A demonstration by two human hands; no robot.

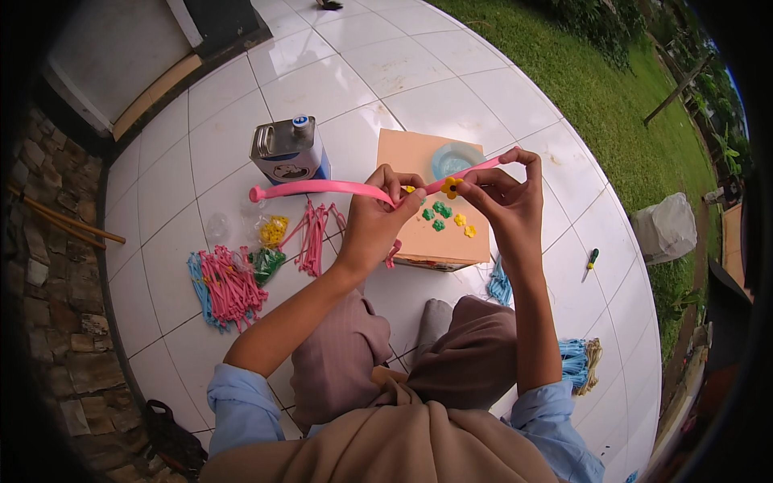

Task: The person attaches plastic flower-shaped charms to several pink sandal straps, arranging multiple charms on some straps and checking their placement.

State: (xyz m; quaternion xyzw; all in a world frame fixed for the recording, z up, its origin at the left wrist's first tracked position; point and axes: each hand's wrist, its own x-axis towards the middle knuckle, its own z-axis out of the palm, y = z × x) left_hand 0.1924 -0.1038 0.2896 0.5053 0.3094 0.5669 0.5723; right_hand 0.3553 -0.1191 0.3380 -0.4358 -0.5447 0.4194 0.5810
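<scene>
both hands' fingers (400, 187) on pink strip (322, 188)

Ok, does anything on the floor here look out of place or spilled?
Nothing looks spilled or damaged. A green-handled screwdriver lies alone on the white tiles right of the cardboard box, apart from the craft pieces. Both hands grip the pink strip.

strip (322, 188): middle hidden inside the left hand (378, 217)
box (431, 201): left part behind that hand
can (287, 150) label: too small to tell
bag (169, 439): partly cut off
</scene>
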